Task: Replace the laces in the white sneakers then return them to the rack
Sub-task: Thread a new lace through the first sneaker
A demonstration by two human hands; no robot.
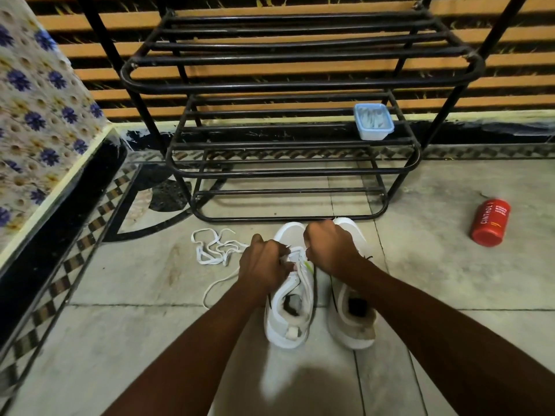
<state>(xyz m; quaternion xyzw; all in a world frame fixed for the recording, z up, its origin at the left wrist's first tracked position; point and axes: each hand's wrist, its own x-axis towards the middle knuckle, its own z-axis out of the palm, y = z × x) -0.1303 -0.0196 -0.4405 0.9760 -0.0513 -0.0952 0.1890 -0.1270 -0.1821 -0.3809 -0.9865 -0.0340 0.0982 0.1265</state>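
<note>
Two white sneakers stand side by side on the floor, toes toward the black metal rack (288,172). Over the left sneaker (286,310) both my hands work at its lacing. My left hand (264,265) pinches a white lace at the eyelets, and a strand trails from it down to the floor at the left. My right hand (330,247) is curled and pinches the lace from the other side, hiding the toe of the right sneaker (351,319). A loose white lace (214,247) lies tangled on the tiles left of the shoes.
A small blue plastic tub (374,121) with white laces inside sits on the rack's middle shelf at the right. A red canister (490,222) lies on its side on the floor at the right. A floral-covered bed edge (36,139) runs along the left.
</note>
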